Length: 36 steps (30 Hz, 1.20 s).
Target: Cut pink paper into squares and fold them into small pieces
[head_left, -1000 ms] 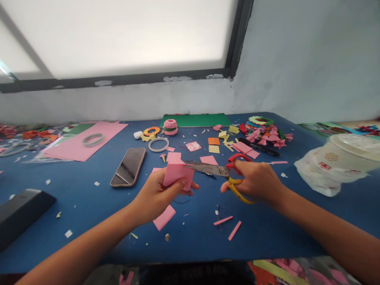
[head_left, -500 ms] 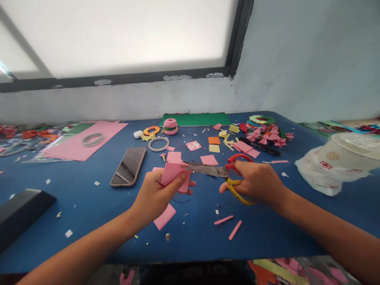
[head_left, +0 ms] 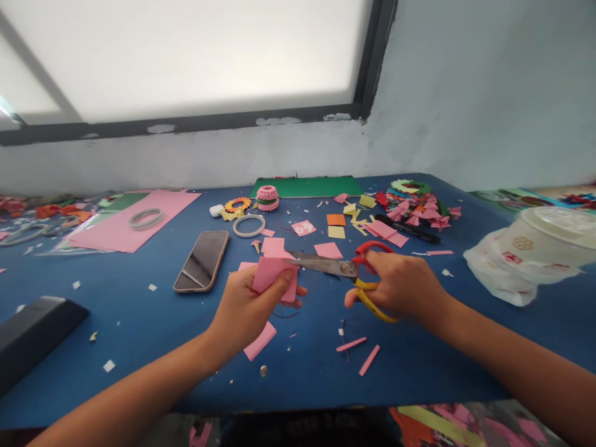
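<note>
My left hand pinches pink paper between thumb and fingers above the blue table. In my right hand are scissors with one red and one yellow handle loop. Their blades point left and meet the upper edge of the paper, slightly parted at the tips. A pink piece shows just beyond that edge; whether it is still joined I cannot tell. Below my left hand lies another folded pink piece. Two thin pink strips rest below the scissors.
A phone lies left of my hands. Behind them are a tape roll, small paper squares and a black pen. Folded paper shapes pile up at the back right. A bagged cup stands at the right, a dark block at the left.
The scissor blades have closed slightly at the paper's upper edge. The paper in my left hand has shifted and tilted a little; both arms stay nearly in place.
</note>
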Motion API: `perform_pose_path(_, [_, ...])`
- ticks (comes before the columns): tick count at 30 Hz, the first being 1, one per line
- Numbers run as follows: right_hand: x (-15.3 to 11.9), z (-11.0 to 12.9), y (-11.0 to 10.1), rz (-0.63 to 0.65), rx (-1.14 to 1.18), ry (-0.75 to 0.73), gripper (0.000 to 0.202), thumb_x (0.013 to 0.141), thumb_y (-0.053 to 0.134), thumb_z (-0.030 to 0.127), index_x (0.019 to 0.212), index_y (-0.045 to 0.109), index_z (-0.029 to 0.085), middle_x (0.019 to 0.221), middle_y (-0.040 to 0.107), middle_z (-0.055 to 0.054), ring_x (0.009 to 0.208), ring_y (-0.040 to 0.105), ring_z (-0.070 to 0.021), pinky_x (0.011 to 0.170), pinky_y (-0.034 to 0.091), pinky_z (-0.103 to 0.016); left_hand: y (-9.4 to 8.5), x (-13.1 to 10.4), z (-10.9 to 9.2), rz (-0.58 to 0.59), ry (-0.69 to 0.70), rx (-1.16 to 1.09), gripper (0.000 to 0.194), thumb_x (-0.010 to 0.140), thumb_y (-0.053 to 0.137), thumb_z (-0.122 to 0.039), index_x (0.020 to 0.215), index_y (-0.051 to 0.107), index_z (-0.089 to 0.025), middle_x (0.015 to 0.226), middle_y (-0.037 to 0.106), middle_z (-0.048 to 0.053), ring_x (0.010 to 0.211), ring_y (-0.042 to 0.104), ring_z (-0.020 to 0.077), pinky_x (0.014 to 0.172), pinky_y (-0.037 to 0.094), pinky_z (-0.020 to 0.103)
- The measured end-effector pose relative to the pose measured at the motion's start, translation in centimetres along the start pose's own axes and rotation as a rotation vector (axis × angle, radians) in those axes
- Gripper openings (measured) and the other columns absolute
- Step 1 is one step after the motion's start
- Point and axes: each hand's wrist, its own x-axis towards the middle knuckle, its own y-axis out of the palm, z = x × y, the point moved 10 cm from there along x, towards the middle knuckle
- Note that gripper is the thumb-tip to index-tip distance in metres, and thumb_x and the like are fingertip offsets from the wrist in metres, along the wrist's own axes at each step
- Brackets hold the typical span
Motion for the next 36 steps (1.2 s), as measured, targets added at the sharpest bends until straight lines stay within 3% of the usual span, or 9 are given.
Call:
perform_pose_path(11, [-0.07, 0.21, -0.09, -0.022, 0.007, -0.017, 0.074, 0.077, 0.013, 0.076, 0.059, 0.053, 0.015, 0.048, 0.054, -0.005, 0.042, 0.052, -0.0145, 0.045, 0.02, -0.026, 0.18, -0.08, 0.2, 0.013, 0.005, -0.034, 0.019, 0.08, 0.058, -0.027, 0.074, 0.065, -0.011, 0.065, 0.07, 0.004, 0.052, 0.065, 0.0135, 0.051, 0.056, 0.021])
perform_pose_path(36, [-0.31, 0.44, -0.83, -0.105, -0.012, -0.069, 0.064, 0.083, 0.025, 0.066, 0.057, 0.054, 0.015, 0.046, 0.055, -0.005, 0.04, 0.049, -0.0127, 0.044, 0.021, -0.025, 0.31, -0.02, -0.02, 0.027, 0.029, -0.083, 0.016, 0.08, 0.058, -0.022, 0.072, 0.067, -0.011, 0.062, 0.07, 0.003, 0.052, 0.066, 0.0122, 0.051, 0.056, 0.017])
